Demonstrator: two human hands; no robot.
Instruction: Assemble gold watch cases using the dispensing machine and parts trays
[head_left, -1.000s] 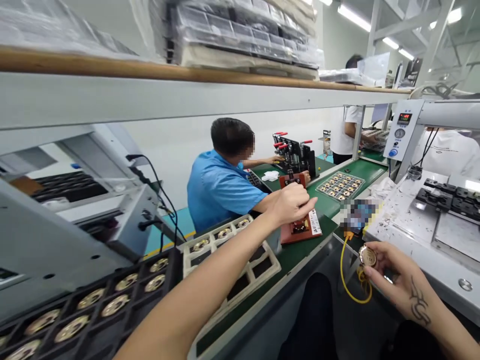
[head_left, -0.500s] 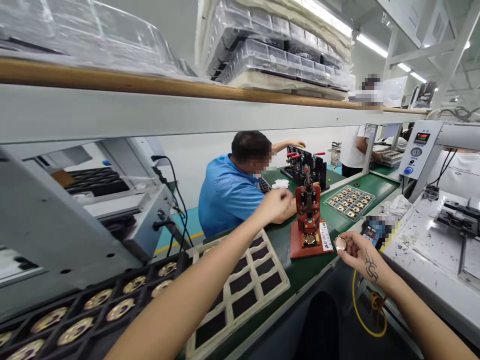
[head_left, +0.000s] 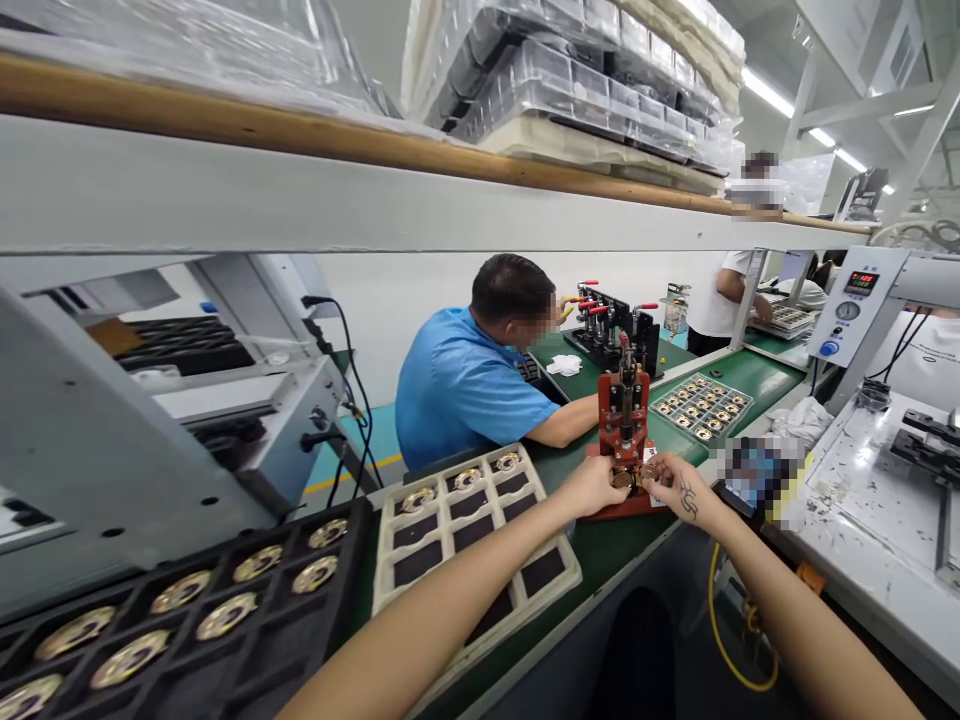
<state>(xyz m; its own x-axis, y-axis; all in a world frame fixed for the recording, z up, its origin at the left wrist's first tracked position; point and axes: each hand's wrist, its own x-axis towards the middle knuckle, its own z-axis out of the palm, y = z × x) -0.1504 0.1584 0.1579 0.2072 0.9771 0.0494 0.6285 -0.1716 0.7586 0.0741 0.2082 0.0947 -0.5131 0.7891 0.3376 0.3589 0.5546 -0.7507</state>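
A red toggle press [head_left: 624, 410] with a flat red base stands on the green bench. At its base, my left hand [head_left: 595, 488] pinches a round metal watch part [head_left: 622, 480] lying in the fixture. My right hand [head_left: 675, 487] is closed on another round, coppery watch part [head_left: 649, 473], held just right of the fixture. Fingers hide parts of both pieces. Left of the press lies a cream compartment tray [head_left: 384, 570] with gold ring-shaped watch parts [head_left: 469, 480] in its far row. A black tray [head_left: 277, 640] at lower left holds several more gold rings.
Behind the press, a co-worker in a blue shirt [head_left: 465, 380] sits by a black fixture with red levers [head_left: 611, 330]. A clear tray of watch parts [head_left: 701, 405] and a phone [head_left: 752, 473] lie to the right. An overhead shelf [head_left: 375, 205] crosses the view.
My left hand has come down from beside the top of the press to its base. My right hand has brought its watch part left to the fixture.
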